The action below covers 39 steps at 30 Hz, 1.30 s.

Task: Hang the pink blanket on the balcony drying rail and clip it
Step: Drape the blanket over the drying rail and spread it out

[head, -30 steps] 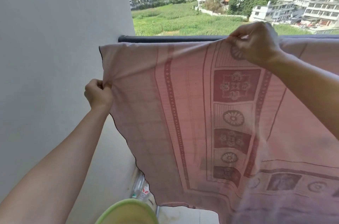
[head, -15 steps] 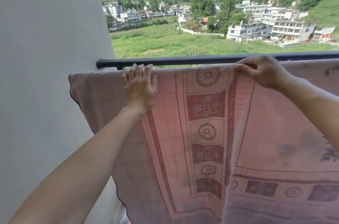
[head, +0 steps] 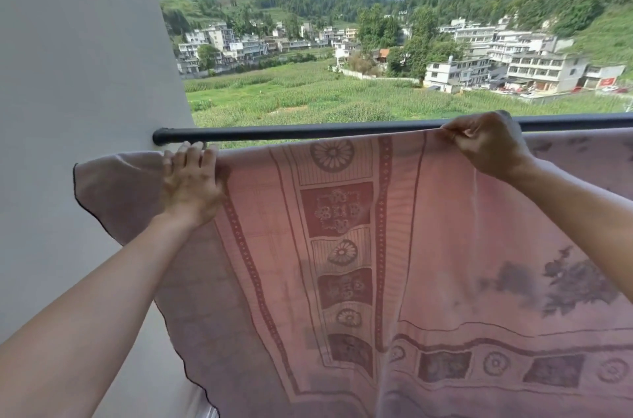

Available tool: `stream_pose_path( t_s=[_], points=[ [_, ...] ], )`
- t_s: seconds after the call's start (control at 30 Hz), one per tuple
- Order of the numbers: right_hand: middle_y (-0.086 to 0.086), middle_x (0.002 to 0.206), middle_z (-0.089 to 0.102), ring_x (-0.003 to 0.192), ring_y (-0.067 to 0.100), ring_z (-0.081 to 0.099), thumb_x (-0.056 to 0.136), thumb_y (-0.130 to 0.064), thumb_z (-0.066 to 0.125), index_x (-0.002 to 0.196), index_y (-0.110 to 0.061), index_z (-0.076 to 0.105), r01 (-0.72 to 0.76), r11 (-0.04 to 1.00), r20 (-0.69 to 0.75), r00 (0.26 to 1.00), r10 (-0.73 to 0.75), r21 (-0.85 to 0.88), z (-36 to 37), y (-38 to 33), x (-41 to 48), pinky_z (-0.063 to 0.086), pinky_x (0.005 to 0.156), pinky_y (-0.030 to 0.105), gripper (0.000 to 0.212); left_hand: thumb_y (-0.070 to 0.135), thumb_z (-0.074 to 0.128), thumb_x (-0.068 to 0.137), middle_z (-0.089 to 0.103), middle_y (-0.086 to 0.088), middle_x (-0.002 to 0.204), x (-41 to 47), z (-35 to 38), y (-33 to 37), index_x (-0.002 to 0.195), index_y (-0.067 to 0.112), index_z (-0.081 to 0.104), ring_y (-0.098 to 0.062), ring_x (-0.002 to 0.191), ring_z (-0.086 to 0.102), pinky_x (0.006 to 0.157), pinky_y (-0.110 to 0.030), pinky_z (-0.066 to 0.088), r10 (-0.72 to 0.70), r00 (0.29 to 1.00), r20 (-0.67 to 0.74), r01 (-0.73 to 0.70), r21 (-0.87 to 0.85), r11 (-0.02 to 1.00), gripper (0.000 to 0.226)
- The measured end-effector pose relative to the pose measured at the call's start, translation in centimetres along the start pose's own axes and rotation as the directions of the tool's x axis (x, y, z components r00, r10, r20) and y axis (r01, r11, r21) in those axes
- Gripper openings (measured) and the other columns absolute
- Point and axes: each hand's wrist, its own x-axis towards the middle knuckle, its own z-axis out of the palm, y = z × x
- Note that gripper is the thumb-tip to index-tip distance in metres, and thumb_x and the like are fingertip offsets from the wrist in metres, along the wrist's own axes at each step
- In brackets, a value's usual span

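The pink blanket (head: 428,229), patterned with dark red flowers and squares, hangs spread in front of me with its top edge just below the black drying rail (head: 308,133). My left hand (head: 190,183) lies flat on the blanket near its left end, straight fingers reaching the top edge under the rail. My right hand (head: 486,143) pinches the top edge further right, level with the rail. The blanket's left corner (head: 113,184) droops against the wall. No clip is in view.
A white wall (head: 75,75) stands close on the left, where the rail ends. Beyond the rail lie green fields, white buildings and wooded hills. The blanket hides what is below the rail.
My left hand let go of the blanket's left edge, rose and now lies flat near the top edge. The view tilted up, so the rail sits lower in frame.
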Motion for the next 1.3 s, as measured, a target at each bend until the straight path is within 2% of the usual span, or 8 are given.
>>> stream_pose_path(
  t_s=[0.17,0.27,0.37,0.5,0.7,0.9,1.17,1.3],
  points=[
    [-0.008,0.105,0.074,0.094,0.017,0.070,0.088,-0.038,0.066,0.103,-0.030,0.074,0.080,0.996,0.136,0.987,-0.084,0.036,-2.3,2.7,-1.2,0.056,0.083,0.042,0.019,0.024,0.047,0.091,0.041,-0.021,0.139,1.5,0.2,0.4,0.133,0.005,0.041,-0.039,0.134,0.030,0.113,-0.055,0.017,-0.146,0.982,0.119,0.129,0.141,0.982,0.047],
    [-0.002,0.118,0.068,0.109,0.023,0.063,0.091,-0.047,0.060,0.126,-0.030,0.062,-0.082,0.997,0.162,0.984,0.080,0.005,-4.6,5.6,-0.4,0.046,0.100,0.044,0.039,0.015,0.053,0.083,0.036,-0.023,0.143,2.2,0.0,1.4,0.135,0.005,0.040,-0.040,0.136,0.026,0.112,-0.057,0.019,-0.246,0.965,0.095,0.233,0.133,0.963,0.055],
    [0.006,0.136,0.059,0.123,0.032,0.054,0.090,-0.057,0.053,0.134,-0.026,0.055,-0.176,0.975,0.197,0.959,0.201,-0.139,-5.3,9.7,-0.2,0.043,0.103,0.050,0.053,0.012,0.053,0.079,0.037,-0.026,0.136,2.3,0.0,1.5,0.131,0.003,0.040,-0.044,0.128,0.034,0.106,-0.056,0.028,-0.438,0.899,-0.004,0.437,-0.062,0.897,0.054],
    [0.009,0.108,0.072,0.101,0.035,0.063,0.088,-0.068,0.043,0.117,-0.029,0.068,-0.143,0.976,0.112,0.980,0.162,-0.166,-3.7,11.4,-0.9,0.047,0.086,0.044,0.055,0.013,0.056,0.081,0.035,-0.028,0.137,2.0,-0.5,-0.7,0.127,-0.002,0.043,-0.044,0.130,0.036,0.108,-0.051,0.034,-0.620,0.785,0.017,0.612,-0.177,0.770,0.050],
    [0.009,0.093,0.074,0.095,0.029,0.067,0.090,-0.042,0.058,0.106,-0.022,0.075,-0.250,0.968,-0.041,0.967,0.250,-0.002,-1.6,10.5,0.2,0.052,0.080,0.038,0.031,0.010,0.052,0.083,0.052,-0.033,0.114,3.2,-0.3,-5.6,0.117,0.006,0.065,-0.050,0.109,0.048,0.100,-0.051,0.039,-0.475,0.878,-0.058,0.478,0.059,0.876,0.037],
    [0.014,0.093,0.072,0.094,0.035,0.064,0.092,-0.039,0.053,0.097,-0.014,0.073,-0.296,0.947,-0.108,0.953,0.283,-0.129,0.4,8.4,1.4,0.048,0.079,0.039,0.032,0.012,0.055,0.082,0.055,-0.024,0.077,4.4,1.5,-10.8,0.088,0.004,0.069,-0.040,0.073,0.056,0.071,-0.044,0.046,-0.203,0.972,-0.117,0.229,0.301,0.926,0.018],
    [0.014,0.110,0.071,0.100,0.039,0.062,0.095,-0.048,0.045,0.108,-0.019,0.071,-0.106,0.981,-0.010,0.994,0.106,-0.165,5.2,1.7,1.9,0.042,0.095,0.047,0.041,-0.010,0.058,0.073,0.052,-0.029,0.080,4.7,0.8,-14.8,0.078,-0.012,0.059,-0.048,0.073,0.055,0.057,-0.053,0.047,-0.110,0.991,-0.072,0.124,0.254,0.959,0.005],
    [0.020,0.114,0.069,0.106,0.045,0.057,0.093,-0.051,0.034,0.113,-0.016,0.070,-0.178,0.959,0.000,0.983,0.182,-0.220,5.3,1.7,1.7,0.039,0.100,0.050,0.054,-0.008,0.045,0.071,0.053,-0.029,0.083,4.3,0.8,-13.5,0.078,-0.012,0.055,-0.046,0.082,0.051,0.061,-0.052,0.046,-0.048,0.990,-0.132,0.070,0.169,0.983,0.013]
  ],
)
